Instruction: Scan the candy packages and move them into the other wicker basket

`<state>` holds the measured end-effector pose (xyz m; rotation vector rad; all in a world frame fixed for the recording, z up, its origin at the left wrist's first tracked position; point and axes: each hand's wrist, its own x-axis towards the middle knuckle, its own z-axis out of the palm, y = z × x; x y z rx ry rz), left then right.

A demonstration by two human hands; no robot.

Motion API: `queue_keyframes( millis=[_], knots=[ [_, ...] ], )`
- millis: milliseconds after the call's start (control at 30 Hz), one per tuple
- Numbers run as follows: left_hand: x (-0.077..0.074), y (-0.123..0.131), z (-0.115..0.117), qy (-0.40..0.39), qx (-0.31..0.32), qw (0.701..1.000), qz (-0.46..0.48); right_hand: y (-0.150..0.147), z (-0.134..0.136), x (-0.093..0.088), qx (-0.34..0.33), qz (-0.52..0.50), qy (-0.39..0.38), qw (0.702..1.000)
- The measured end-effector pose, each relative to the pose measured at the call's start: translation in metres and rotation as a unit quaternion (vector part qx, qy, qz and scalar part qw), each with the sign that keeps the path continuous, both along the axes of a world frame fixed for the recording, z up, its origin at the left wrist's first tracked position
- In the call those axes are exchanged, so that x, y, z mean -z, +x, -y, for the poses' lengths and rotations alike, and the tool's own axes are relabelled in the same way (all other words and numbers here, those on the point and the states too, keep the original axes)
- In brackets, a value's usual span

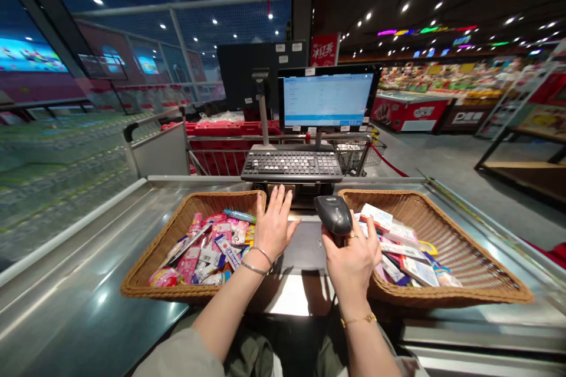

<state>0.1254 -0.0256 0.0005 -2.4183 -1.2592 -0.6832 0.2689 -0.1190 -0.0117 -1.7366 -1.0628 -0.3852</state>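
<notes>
My left hand [274, 225] hovers with its fingers stretched out, palm down, over the inner edge of the left wicker basket [145, 259]. Nothing shows in it. Small packaged goods [212, 250], many of them pink, fill that basket. In my right hand [354, 259] is a black handheld barcode scanner [333, 215], its head pointing forward; the fingers wrap its handle, which is mostly hidden. Just beside this hand stands the right wicker basket [481, 271], with several flat boxes and packets [411, 250] in its near-left part.
A keyboard [292, 164] sits behind the baskets, below a lit monitor [327, 100]. Between the baskets lies a flat metal plate [300, 244] set in the steel counter [97, 288]. A metal rail and cart [216, 153] stand beyond the counter.
</notes>
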Motion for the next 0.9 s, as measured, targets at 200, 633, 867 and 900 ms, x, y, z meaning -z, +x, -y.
queue_keyframes(
  millis=[200,633,867,900],
  knots=[
    [0.003,-0.046,-0.008,-0.021,-0.040,0.999,-0.007,-0.029,-0.014,0.006,-0.038,-0.004,0.006,0.999],
    [0.015,-0.134,-0.023,-0.060,-0.064,0.992,-0.094,-0.062,-0.025,0.012,-0.085,0.004,-0.015,0.996],
    [0.020,-0.161,-0.029,-0.106,-0.063,0.982,-0.143,-0.067,-0.028,0.014,-0.100,0.000,-0.028,0.995],
    [0.020,-0.164,-0.031,-0.115,-0.062,0.980,-0.149,-0.067,-0.028,0.014,-0.100,-0.001,-0.030,0.995]
  ],
)
